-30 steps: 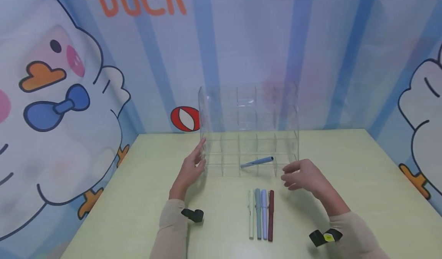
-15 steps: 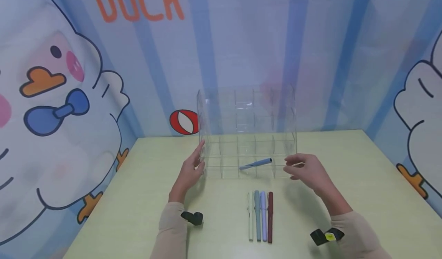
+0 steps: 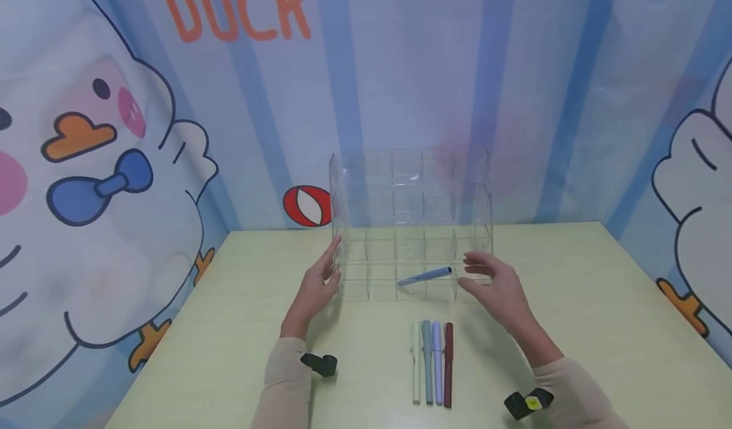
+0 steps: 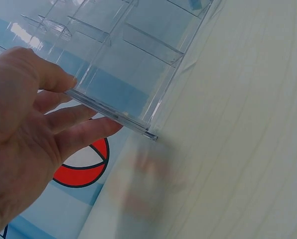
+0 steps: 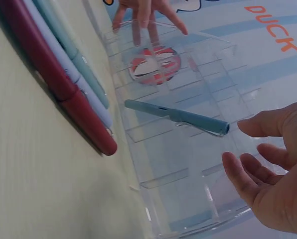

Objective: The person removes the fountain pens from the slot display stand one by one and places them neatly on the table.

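A clear acrylic rack with small compartments stands at the middle of the table. My left hand holds its left side; in the left wrist view the thumb lies on the near edge of the side panel and the fingers lie behind it. One blue pen rests slantwise in the rack's lowest front row, its capped end raised to the right. Just right of that end is my right hand, thumb and fingers apart. The right wrist view shows a gap between the fingertips and the pen.
Several capped pens lie side by side before the rack: pale green, teal, lavender and dark red. A duck-print cloth hangs behind the table.
My right hand has moved left from the rack's right front corner to the raised end of the blue pen, and its fingers have spread. The left hand keeps its place on the rack.
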{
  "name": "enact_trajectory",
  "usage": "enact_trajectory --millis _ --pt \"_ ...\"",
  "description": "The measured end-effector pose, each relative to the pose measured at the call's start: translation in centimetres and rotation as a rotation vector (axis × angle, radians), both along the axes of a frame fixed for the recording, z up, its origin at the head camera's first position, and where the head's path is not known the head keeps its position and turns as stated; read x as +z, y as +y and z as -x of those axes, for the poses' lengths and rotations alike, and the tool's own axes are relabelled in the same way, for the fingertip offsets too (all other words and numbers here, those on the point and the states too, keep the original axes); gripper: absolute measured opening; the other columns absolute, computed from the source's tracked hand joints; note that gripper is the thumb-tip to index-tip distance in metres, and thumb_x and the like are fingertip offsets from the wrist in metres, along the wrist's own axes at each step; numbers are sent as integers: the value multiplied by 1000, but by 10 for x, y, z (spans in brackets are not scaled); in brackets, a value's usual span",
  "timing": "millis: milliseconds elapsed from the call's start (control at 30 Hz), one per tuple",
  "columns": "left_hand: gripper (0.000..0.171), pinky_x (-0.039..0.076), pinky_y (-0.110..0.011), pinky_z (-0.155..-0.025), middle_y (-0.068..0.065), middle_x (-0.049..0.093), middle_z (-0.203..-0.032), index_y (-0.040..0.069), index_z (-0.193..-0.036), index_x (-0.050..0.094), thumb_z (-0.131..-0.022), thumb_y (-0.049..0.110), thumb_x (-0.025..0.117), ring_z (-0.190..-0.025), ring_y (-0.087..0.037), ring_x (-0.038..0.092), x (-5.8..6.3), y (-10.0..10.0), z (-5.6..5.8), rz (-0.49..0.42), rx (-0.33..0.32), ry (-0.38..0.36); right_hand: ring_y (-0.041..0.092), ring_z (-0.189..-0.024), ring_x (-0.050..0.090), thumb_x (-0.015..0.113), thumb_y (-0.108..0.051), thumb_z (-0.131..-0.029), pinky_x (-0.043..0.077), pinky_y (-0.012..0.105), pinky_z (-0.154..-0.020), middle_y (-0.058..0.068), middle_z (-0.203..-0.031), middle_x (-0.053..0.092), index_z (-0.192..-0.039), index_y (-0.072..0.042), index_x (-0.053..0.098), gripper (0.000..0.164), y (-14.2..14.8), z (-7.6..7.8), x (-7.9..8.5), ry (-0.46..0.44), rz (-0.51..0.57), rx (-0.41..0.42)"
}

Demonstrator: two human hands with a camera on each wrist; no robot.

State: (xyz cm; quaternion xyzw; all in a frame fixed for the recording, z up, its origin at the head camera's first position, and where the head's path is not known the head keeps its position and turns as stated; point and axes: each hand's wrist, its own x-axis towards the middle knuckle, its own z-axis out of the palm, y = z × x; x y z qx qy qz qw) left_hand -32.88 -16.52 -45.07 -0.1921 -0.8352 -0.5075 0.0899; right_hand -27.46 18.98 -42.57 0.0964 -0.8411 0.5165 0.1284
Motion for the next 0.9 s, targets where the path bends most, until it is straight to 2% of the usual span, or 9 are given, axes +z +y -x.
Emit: enact_trajectory --millis 100,267,667,900 --pt "74 40 -53 -108 -8 29 -162 26 -160 25 -99 -4 52 -140 -38 40 -11 -3 7 8 13 -12 35 -117 61 73 -5 -89 56 45 -90 21 -131 61 -135 4 56 49 -4 3 -6 24 31 19" --pt "76 40 -54 -107 -5 30 -162 33 -160 25 -99 -3 54 -139 -38 41 -15 -5 10 -2 9 -14 36 -120 59 73 -4 -89 56 42 -89 20 -132 59 -135 3 56 50 -10 6 -13 34 50 51" --pt "73 39 -56 -107 -5 28 -163 28 -160 27 -99 -3 53 -140 -39 40 -15 -4 11 -6 14 -12 35 -117 60 72 3 -87 58 36 -86 20 -129 60 -132 3 58 47 -21 11 -21 79 50 68" --pt "75 40 -54 -107 -4 28 -163 30 -160 25 -99 -3 53 -139 -37 40 -15 -4 10 4 19 -17 35 -117 60 72 4 -87 58 40 -86 20 -128 61 -131 3 59 46 -26 13 -23 94 8 54"
